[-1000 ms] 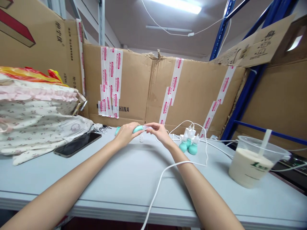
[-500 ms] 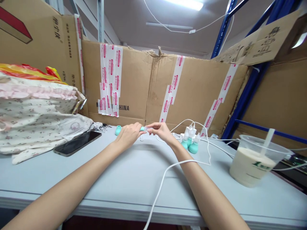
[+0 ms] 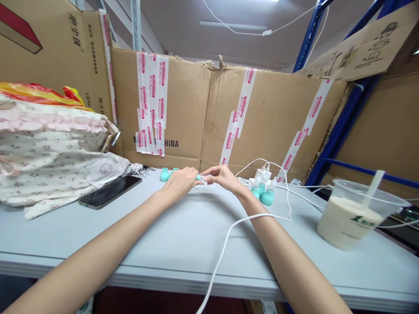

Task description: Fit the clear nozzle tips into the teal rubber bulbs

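Note:
My left hand [image 3: 180,183] is closed around a small teal squeeze bulb [image 3: 198,177], most of which its fingers hide. From the bulb's right end sticks out a clear nozzle tip [image 3: 204,178], pinched by my right hand [image 3: 224,178]. Both hands meet just above the far part of the table. Left of my left hand stand teal bulbs without tips [image 3: 164,175], the rear one partly hidden. Beyond my right forearm stand several teal bulbs with clear tips [image 3: 267,197], close together.
A white cable [image 3: 225,244] crosses the grey table [image 3: 157,248] and my right forearm. A white charger [image 3: 262,174] sits behind the tipped bulbs. Right stands a drink cup [image 3: 347,222] with a straw; left lie a phone [image 3: 111,192] and a floral cloth bag [image 3: 49,161]. Cardboard [image 3: 186,104] walls the back.
The view has shifted slightly, and a second untipped teal bulb now shows beside my left hand. Both hands still hold the bulb and its tip at nearly the same spot.

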Demonstrator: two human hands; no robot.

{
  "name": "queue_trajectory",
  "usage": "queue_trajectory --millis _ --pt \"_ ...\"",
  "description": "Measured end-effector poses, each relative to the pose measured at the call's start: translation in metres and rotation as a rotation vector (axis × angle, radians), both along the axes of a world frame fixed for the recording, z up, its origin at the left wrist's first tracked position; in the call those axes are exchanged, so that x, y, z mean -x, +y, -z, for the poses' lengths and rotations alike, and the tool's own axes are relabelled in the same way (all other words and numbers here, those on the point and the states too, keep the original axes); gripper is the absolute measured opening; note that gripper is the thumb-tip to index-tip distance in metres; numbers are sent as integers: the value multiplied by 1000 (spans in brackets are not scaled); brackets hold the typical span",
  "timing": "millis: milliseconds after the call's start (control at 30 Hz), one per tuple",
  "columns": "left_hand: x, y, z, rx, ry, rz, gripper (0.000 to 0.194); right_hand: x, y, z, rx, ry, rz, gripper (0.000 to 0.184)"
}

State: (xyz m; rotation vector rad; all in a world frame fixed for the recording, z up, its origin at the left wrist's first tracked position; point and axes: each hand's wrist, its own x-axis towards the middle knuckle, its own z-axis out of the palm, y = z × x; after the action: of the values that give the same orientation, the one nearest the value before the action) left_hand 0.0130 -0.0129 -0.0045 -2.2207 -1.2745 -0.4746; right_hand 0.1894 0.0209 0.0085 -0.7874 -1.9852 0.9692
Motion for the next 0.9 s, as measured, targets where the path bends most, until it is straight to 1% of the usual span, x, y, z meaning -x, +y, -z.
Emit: queue_trajectory --millis 167,233,333,400,500,633,733,800,900 --pt "1 2 3 -60 -31 40 41 1 -2 -2 -5 5 -4 29" --pt "2 5 4 -101 -36 81 39 2 -2 -1 -3 16 0 29" --pt "5 11 6 -163 -40 144 36 5 0 1 31 84 26 32" --pt "6 16 8 -197 -52 171 35 6 2 3 37 115 33 32" --pt "6 20 14 -225 -82 200 35 4 4 4 9 82 18 32" --pt "3 19 22 -209 -74 233 48 -1 3 2 11 63 -57 38" --pt "2 15 23 -176 -30 227 55 -3 2 1 -5 35 -82 40" --pt "3 14 22 -145 20 231 54 -3 2 1 -33 -16 -68 39" --pt "6 15 22 -121 60 253 52 0 2 4 -76 -62 4 40"
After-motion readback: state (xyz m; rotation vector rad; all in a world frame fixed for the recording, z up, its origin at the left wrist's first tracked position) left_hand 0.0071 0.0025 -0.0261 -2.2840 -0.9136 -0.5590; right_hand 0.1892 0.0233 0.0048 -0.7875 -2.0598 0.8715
